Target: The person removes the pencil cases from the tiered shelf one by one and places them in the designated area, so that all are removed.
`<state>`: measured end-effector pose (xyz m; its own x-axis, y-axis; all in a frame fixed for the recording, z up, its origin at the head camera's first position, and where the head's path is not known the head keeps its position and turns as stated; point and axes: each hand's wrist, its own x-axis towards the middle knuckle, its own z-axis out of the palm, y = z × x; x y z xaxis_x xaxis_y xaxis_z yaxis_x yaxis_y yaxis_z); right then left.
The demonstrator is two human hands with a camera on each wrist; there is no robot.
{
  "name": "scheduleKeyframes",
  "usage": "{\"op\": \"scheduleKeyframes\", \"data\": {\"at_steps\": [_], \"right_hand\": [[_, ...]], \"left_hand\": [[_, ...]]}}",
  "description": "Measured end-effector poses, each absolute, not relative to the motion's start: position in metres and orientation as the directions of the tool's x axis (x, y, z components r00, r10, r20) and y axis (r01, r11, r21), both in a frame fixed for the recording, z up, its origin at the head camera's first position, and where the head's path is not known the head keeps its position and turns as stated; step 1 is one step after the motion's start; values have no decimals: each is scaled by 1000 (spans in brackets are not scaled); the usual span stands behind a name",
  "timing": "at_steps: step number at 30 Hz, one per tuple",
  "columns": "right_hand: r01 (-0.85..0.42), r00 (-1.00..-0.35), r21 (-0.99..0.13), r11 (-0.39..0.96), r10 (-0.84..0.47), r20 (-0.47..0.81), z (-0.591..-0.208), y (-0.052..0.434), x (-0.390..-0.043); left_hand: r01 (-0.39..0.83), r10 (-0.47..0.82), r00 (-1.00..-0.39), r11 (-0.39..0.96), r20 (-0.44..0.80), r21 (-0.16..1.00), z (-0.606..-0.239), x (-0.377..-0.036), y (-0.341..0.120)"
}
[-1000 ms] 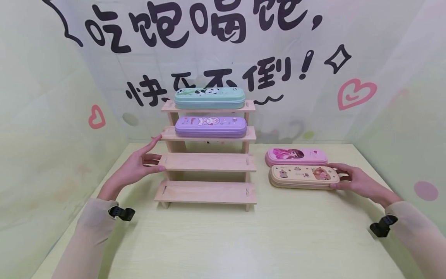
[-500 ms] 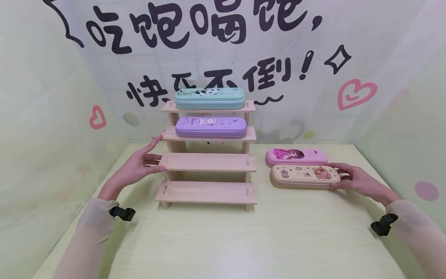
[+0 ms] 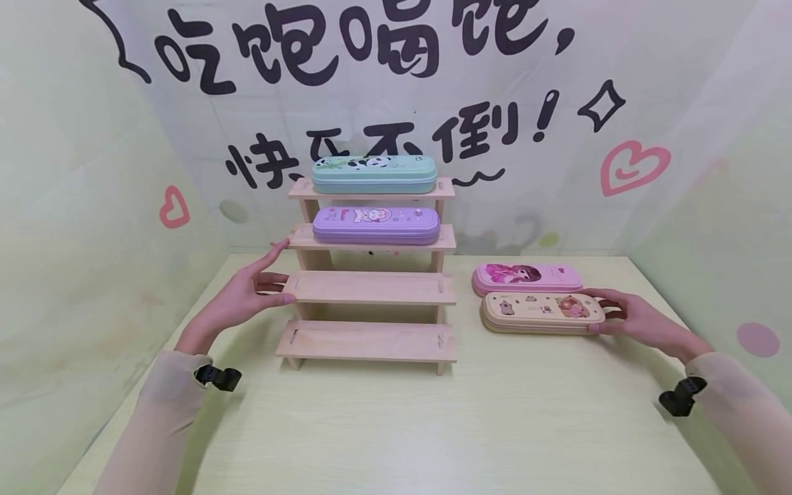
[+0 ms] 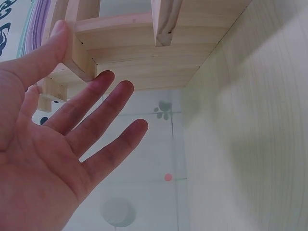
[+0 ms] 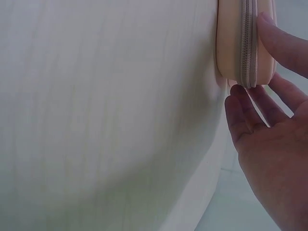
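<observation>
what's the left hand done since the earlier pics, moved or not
No. Judged against the rack in the head view, the left hand shows no visible shift; it stays at the same place by its left side.

I count four pencil cases, two at the frame's upper centre, two right of centre; one rack with four shelves; two hands; two wrist straps; one table.

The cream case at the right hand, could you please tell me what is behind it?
Behind the cream case lies the pink case, its top showing. Most of the pink one's front is covered and cannot be seen.
</observation>
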<state>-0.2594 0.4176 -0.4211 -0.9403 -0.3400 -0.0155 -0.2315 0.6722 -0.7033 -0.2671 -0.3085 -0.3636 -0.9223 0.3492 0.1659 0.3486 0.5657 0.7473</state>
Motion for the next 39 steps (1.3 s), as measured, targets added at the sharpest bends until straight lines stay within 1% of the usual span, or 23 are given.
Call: {"op": "scheduleKeyframes", "data": {"at_steps": [15,23,28,31,35,39], "right_hand": [[-219,-942,-714,665,-336,-23,-423,419,-260],[-206,-943,-726,656,-330,-31,-423,418,-260],[-215,-946,-712,668,-323,-17,-420,418,-259],[-241,-949,-685,688,-315,18,-418,419,-256],[-296,-947,-648,702,-302,106,-413,419,-250],[-367,-927,-639,676,-320,193,-403,412,-244]], "left_hand": [[355,354,-919,558,173,750,-364,-269,-308],[339,345,-925,564,158,753,-364,-268,-309],[335,345,-926,560,154,758,-365,-268,-309],[335,345,-926,559,155,758,-365,-268,-309],[336,346,-925,561,155,757,-364,-268,-309],[340,346,-925,562,159,754,-365,-268,-309]]}}
